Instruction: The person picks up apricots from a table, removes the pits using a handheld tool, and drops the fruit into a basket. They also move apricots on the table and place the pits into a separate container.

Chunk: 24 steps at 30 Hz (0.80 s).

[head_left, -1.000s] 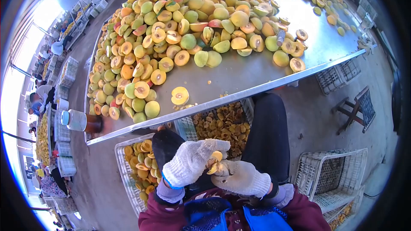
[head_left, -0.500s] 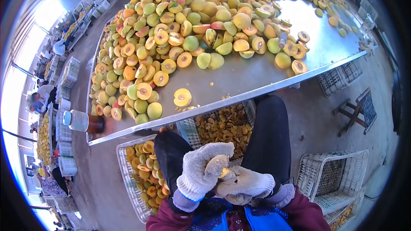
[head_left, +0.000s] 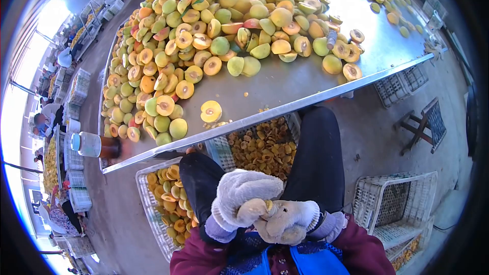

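Observation:
My left hand (head_left: 247, 198), in a pale knitted work glove, is closed above my lap, its fingers curled against the other hand. My right hand (head_left: 288, 220), gloved alike, is closed just beside and below it. Between the two shows a small bit of yellow fruit (head_left: 269, 204); the gloves hide most of it. Whether the right hand also grips a tool cannot be seen. Ahead, a metal table (head_left: 300, 84) bears a large heap of peach-like or apricot-like stone fruit (head_left: 220, 46), many halved. One cut fruit (head_left: 211, 111) lies apart near the edge.
Below the table a crate (head_left: 220, 154) holds brownish fruit scraps. A white crate of fruit halves (head_left: 147, 193) stands left of my leg. A jar of dark liquid (head_left: 97, 145) sits at the table's left corner. To the right are a folding stool (head_left: 425, 126) and stacked crates (head_left: 364, 206).
My hands have come closer together, and less of the yellow fruit shows between them. The view has shifted slightly; the heap on the table looks unchanged.

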### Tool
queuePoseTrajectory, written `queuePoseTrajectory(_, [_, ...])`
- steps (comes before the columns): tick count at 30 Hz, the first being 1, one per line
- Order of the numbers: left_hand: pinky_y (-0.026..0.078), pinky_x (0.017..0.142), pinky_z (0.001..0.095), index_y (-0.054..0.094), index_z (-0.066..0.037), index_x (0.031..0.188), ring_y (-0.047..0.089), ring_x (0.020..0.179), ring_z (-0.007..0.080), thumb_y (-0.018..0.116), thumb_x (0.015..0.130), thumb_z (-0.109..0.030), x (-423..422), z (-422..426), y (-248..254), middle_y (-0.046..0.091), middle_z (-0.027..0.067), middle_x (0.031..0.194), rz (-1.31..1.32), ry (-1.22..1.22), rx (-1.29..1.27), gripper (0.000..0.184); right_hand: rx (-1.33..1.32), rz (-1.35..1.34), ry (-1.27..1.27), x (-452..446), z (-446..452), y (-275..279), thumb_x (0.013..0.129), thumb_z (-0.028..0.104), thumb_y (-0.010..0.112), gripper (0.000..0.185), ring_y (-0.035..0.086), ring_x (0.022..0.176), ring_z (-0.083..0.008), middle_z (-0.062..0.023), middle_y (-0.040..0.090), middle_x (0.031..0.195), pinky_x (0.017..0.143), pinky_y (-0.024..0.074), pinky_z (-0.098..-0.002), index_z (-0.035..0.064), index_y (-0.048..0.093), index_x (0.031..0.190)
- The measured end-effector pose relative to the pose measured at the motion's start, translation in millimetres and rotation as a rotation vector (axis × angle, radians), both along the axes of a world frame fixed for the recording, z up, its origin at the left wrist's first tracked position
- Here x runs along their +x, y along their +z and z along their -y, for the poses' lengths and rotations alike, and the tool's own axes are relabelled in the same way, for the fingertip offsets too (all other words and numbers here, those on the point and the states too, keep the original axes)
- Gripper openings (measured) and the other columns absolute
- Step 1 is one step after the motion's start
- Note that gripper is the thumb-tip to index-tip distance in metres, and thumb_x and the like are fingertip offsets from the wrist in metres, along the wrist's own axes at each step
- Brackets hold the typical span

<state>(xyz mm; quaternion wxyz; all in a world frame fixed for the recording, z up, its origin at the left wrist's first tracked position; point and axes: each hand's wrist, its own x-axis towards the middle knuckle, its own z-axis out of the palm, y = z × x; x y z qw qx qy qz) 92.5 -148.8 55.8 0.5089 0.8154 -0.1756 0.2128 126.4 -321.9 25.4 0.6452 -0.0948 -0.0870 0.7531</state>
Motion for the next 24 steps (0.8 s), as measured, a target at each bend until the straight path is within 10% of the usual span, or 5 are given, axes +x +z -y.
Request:
queuePoseTrajectory(7, [0.049,0.052,0.0295,0.064,-0.002,0.095,0.063,0.062,0.0219,0.045,0.097,-0.052,1,19,-6,0.067,0.0145,0.081,-0.914,-0.095,-1.649,0.054,0.114,0.130,0.332,10,-5,0,0.082,0.020,0.074,0.020,0.052,0.066,-0.0049,-0.0004,0.058,0.076,0.059,0.0427,-0.0207,0.0046,0.061,0.086])
queuePoseTrajectory(13, [0.050,0.048,0.0233,0.065,-0.002,0.101,0.066,0.063,0.0160,0.055,0.096,-0.041,-52,-84,-25,0.070,0.0081,0.084,-0.535,0.785,-0.852,0.040,-0.100,0.261,-0.014,20,1,9,0.082,0.019,0.072,0.018,0.053,0.063,-0.0064,-0.0002,0.058,0.073,0.057,0.0430,-0.0222,0.0035,0.062,0.083])
queuePoseTrajectory(17, [0.045,0.099,0.0379,0.063,-0.005,0.116,0.056,0.115,0.0311,0.069,0.083,-0.018,-76,-132,-22,0.060,0.0159,0.124,-0.514,0.990,1.054,0.036,-0.172,0.286,-0.137,18,-13,6,0.083,0.019,0.072,0.021,0.047,0.045,-0.0059,0.0007,0.053,0.058,0.039,0.0348,-0.0220,0.0017,0.061,0.082])
queuePoseTrajectory(20, [0.041,0.103,0.0394,0.063,-0.005,0.116,0.051,0.124,0.0323,0.071,0.081,-0.020,-23,-127,-18,0.058,0.0147,0.128,-0.413,0.909,0.425,0.039,-0.300,0.268,-0.045,18,-17,12,0.086,0.022,0.071,0.018,0.045,0.046,-0.0052,0.0037,0.051,0.060,0.039,0.0322,-0.0218,0.0082,0.062,0.082])
queuePoseTrajectory(24, [0.043,0.102,0.0423,0.051,-0.012,0.133,0.047,0.127,0.0322,0.069,0.080,-0.025,79,-161,-37,0.051,0.0148,0.137,-0.296,0.858,0.784,0.057,-0.403,0.269,0.047,28,-10,12,0.090,0.017,0.065,0.013,0.048,0.055,-0.0034,0.0053,0.050,0.066,0.048,0.0371,-0.0199,0.0106,0.056,0.083])
